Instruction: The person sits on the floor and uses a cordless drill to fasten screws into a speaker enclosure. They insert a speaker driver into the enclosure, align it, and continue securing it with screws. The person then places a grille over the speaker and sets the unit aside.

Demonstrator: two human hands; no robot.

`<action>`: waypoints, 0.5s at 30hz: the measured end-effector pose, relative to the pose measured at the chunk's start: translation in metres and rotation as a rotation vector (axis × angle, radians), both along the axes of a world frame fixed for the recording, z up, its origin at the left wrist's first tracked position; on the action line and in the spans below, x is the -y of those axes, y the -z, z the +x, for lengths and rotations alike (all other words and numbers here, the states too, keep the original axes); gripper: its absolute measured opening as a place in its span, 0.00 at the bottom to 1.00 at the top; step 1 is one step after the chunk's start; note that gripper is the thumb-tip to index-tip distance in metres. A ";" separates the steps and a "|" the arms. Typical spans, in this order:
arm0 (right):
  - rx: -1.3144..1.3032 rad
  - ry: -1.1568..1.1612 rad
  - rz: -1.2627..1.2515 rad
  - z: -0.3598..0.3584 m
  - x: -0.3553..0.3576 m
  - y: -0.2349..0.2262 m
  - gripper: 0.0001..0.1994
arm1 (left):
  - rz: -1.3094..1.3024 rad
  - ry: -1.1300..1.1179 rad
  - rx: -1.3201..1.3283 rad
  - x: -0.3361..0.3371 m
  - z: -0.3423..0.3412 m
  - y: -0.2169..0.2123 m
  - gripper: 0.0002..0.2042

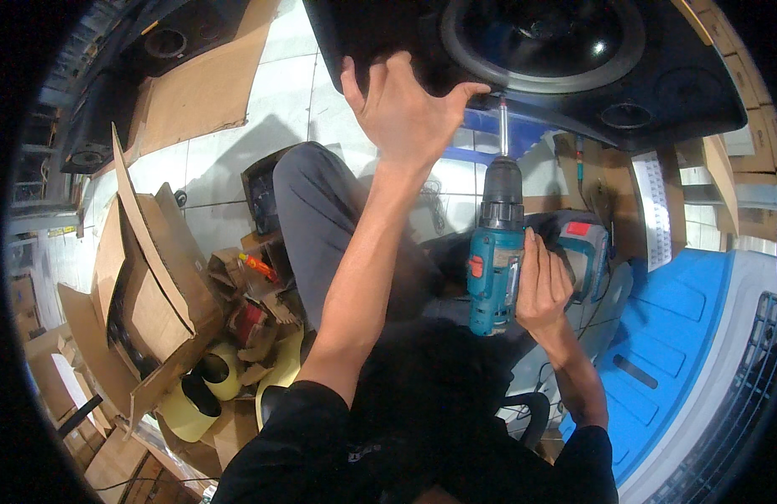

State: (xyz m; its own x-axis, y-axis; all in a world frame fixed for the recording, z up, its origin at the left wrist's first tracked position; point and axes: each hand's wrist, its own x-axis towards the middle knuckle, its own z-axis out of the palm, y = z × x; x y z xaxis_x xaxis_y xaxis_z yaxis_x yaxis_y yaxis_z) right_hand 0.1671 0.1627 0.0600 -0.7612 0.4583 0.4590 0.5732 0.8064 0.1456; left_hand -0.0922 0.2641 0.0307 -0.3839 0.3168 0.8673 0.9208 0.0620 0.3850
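Counting what I see: one teal drill [495, 252], one black speaker panel [573, 76] far ahead, two yellow tape rolls [205, 388] near left among cardboard boxes [144, 294]. My right hand [541, 290] wraps closed around the drill's grip, bit pointing up at the panel's edge. My left hand [401, 109] spreads wide, fingers touching that edge.

Teal plastic drill [495, 269] with a shiny metal bit [503, 126], matt black speaker panel [674, 84], rough brown cardboard [153, 294]
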 end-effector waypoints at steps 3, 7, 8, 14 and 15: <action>0.010 -0.014 -0.045 0.001 0.001 0.002 0.23 | 0.001 0.008 0.003 0.000 0.000 0.000 0.41; 0.002 -0.010 -0.031 0.001 0.001 0.002 0.21 | 0.012 0.009 -0.001 0.000 0.000 0.001 0.42; -0.009 -0.010 0.000 -0.001 0.000 0.002 0.18 | 0.014 0.003 -0.009 0.000 0.000 0.001 0.42; -0.021 -0.005 0.042 -0.004 -0.001 -0.001 0.16 | -0.002 0.007 0.001 0.002 0.000 0.000 0.41; -0.006 0.011 0.022 -0.004 -0.001 -0.001 0.16 | 0.009 0.001 -0.010 0.002 0.000 0.000 0.41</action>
